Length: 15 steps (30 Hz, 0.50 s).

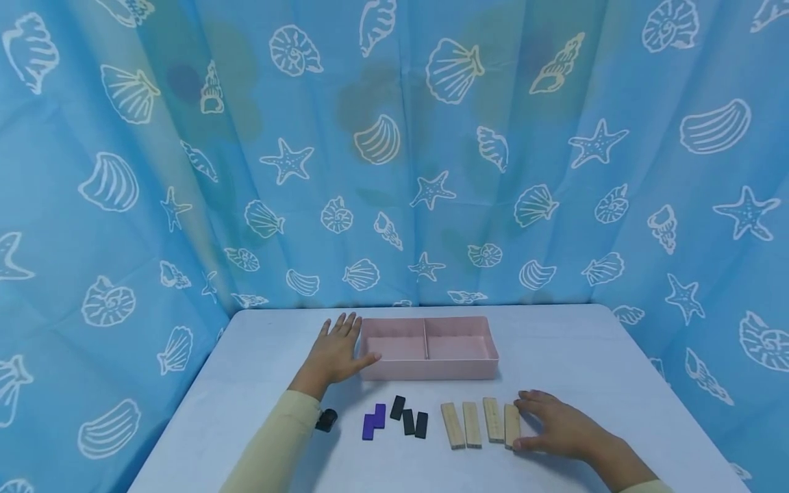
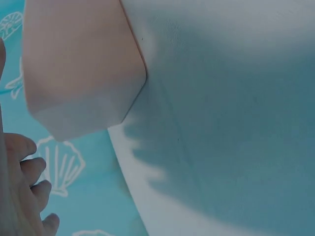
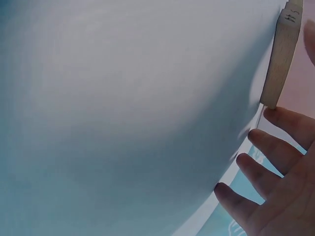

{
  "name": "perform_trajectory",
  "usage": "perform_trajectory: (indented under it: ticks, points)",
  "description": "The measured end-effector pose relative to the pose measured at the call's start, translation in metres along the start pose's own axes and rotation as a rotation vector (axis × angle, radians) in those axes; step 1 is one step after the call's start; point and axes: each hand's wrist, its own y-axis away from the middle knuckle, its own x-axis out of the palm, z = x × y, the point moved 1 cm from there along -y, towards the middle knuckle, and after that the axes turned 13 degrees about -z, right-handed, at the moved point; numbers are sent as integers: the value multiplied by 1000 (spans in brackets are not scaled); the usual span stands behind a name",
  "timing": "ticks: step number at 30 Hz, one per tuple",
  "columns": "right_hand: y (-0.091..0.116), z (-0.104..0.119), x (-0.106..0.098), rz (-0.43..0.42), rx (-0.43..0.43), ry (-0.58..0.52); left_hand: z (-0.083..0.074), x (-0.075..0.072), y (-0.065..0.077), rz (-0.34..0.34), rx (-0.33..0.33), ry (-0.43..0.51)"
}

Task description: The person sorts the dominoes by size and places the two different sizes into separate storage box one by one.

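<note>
A pink two-compartment box [image 1: 428,370] stands near the table's back edge. My left hand [image 1: 335,352] is at its left end, fingers spread and thumb reaching over the front left corner; whether it touches cannot be told. In the left wrist view, the fingers show beyond the box's end [image 2: 78,73]. Several wooden blocks [image 1: 472,424] lie side by side in front of the box. By the rightmost block [image 1: 511,426] is my right hand [image 1: 557,428], fingers spread. In the right wrist view, the index fingertip meets one end of a marked wooden block [image 3: 281,59].
Two purple blocks [image 1: 368,427] and three black blocks [image 1: 409,422] lie left of the wooden ones. A small black device [image 1: 327,420] sits at the left wrist. A white table [image 1: 555,342] carries everything, and a blue shell-patterned curtain [image 1: 407,171] hangs around it.
</note>
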Motion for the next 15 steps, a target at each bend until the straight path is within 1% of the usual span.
perform_trajectory:
  ticks: [3,7,10,15]
  points:
    - [-1,1,2,-3,4,-17,-2,3,-2,13,10,-12]
    - [-1,2,3,-28,-6,-42,-6,7,-2,23,5,31]
    - [1,5,3,-42,22,-88,-9,12,0,33,2,65]
    - [3,10,2,-73,72,-160,-12,18,-2,24,7,74]
